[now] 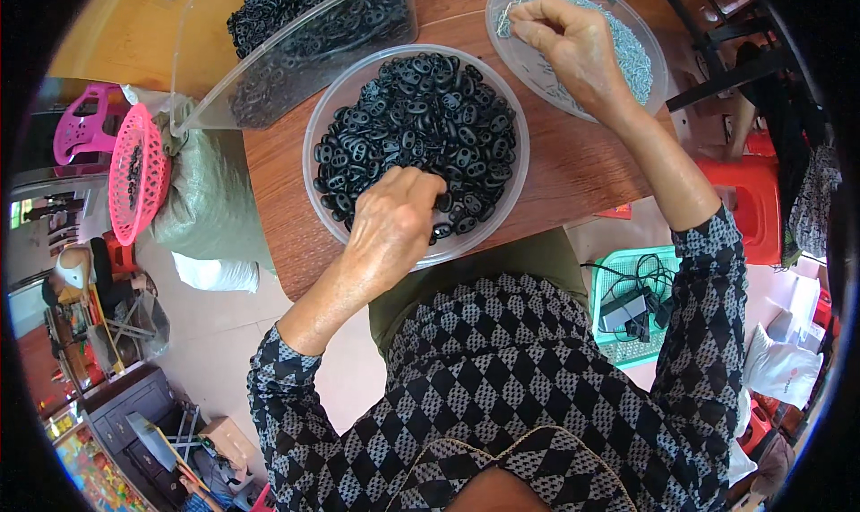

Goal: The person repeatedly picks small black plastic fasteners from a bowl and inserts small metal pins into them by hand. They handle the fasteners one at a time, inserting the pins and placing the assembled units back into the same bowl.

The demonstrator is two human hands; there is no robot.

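My left hand (394,221) is closed at the near side of a round clear bowl (315,167), its fingers curled down among glossy black oval pieces with two holes (421,109). Its fingertips are hidden, so what they grip cannot be made out. My right hand (578,51) is over a second clear bowl (661,82), which holds many small thin silvery metal pieces (632,60), like pins or screws. The thumb and fingers of that hand are pinched together near the bowl's left rim. Whether a silvery piece is between them is too small to tell.
A clear rectangular bin (358,42) of black pieces stands at the table's (573,172) far left. Left of the table are a pink basket (134,176) and a sack (206,189). A green basket with cables (618,270) and a red stool (748,198) are right. People sit farther away.
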